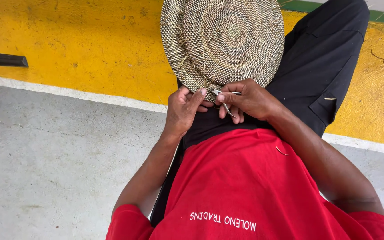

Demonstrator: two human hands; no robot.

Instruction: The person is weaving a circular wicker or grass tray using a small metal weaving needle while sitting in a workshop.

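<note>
A round coiled woven basket disc rests on the person's lap over black trousers, its flat face up and its near edge at the hands; being round, it shows no long axis. The left hand pinches that near edge shut, while the right hand is closed on a small metal tool whose tip points left toward the rim. Below lie grey concrete floor and a yellow painted band edged by a white line.

a workshop floor: bare concrete with yellow painted zone.
</note>
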